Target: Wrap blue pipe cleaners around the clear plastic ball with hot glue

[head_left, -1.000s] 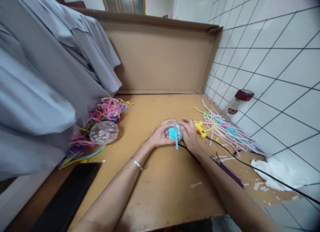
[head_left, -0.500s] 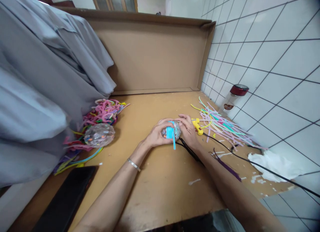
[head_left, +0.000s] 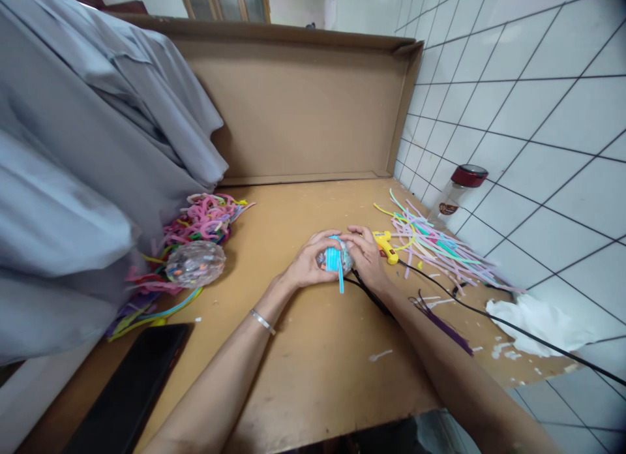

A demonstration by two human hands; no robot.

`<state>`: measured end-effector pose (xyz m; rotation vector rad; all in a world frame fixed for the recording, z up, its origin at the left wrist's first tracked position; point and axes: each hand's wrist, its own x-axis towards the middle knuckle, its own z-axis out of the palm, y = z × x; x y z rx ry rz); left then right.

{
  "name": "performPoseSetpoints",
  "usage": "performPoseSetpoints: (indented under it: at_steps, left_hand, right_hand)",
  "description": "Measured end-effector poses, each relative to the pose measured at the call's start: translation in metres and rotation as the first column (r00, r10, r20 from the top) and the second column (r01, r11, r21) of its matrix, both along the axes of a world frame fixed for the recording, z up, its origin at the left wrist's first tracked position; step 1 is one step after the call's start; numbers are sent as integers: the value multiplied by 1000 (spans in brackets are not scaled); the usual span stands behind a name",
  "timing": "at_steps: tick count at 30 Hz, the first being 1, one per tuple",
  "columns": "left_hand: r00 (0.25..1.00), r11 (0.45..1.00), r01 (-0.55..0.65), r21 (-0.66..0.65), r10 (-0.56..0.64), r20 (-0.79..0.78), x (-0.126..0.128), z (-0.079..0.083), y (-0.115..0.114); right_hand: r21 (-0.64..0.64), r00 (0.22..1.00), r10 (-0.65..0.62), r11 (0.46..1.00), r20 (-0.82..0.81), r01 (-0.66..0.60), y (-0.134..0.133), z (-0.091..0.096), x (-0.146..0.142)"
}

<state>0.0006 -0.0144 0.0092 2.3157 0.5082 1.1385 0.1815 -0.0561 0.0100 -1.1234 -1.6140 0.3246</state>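
Observation:
My left hand [head_left: 313,258] is wrapped round a small clear ball [head_left: 347,261] with coloured bits showing in it. Light blue pipe cleaner [head_left: 332,259] lies in close rows over its front, and one end hangs down below the ball. At the upper right of the ball, my right hand [head_left: 364,255] presses with bent fingers and thumb. Its fingertips partly hide what lies between them. Just right of that hand rests a yellow glue gun [head_left: 386,247] with a black cord.
A second clear ball [head_left: 195,263] sits by a heap of pink pipe cleaners [head_left: 208,218] at left, above a black phone [head_left: 132,385]. Loose pastel pipe cleaners [head_left: 440,245], a red-lidded bottle [head_left: 462,186], white tissue [head_left: 533,323] and purple stems [head_left: 445,327] are at right. Cardboard [head_left: 303,108] stands behind.
My right fingers have closed in and lowered a little against the ball. The small shiny bit seen between the hands earlier is now out of sight. The left hand keeps its hold.

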Motion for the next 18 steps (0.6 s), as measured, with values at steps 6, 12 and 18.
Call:
performPoseSetpoints:
  at_steps: [6,12,18]
  left_hand:
    - [1000,999,9,33,-8,-27,1,5,-2]
    - [1000,1000,10,17,-10,-3,1,3,-1]
    - [1000,999,-3,-33,3,1,0,2,-2]
  right_hand:
    - [-23,996,32,999,-78,-34,1,2,2]
    - [-29,993,8,1000,-119,-12,1,3,3]
    - [-63,999,38,997,-31,-39,1,-1,3]
